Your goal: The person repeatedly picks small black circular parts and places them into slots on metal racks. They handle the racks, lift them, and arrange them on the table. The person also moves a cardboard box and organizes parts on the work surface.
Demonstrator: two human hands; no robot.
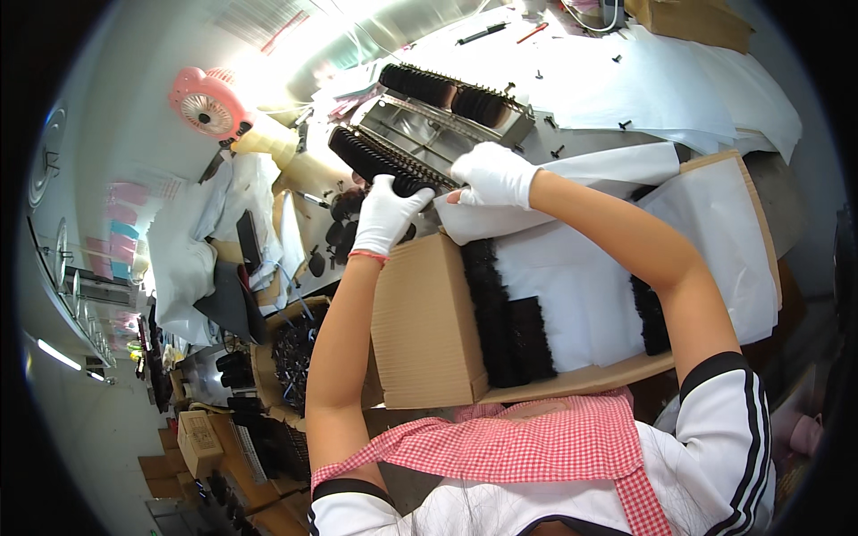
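A metal rack [413,134] on the table carries two rows of dark, glossy rounded pieces along toothed rails. My left hand [382,223], in a white glove, has its fingers and thumb around the lower end of the near row of black pieces [371,159]. Just to its right, my right hand [496,176], gloved too, has its fingers curled together by the same end of the rack. Whatever is between those fingers, if anything, is hidden. Under my right forearm stands an open carton [420,313] with white sheets [572,295] and black fuzzy strips [487,313] inside.
A pink fan [207,105] stands at the back left. Small black parts [341,234] lie left of my left hand, with more scattered at the back right on white paper [661,85]. Another box [299,348] of dark pieces sits beside my left forearm. A pen [483,34] lies far back.
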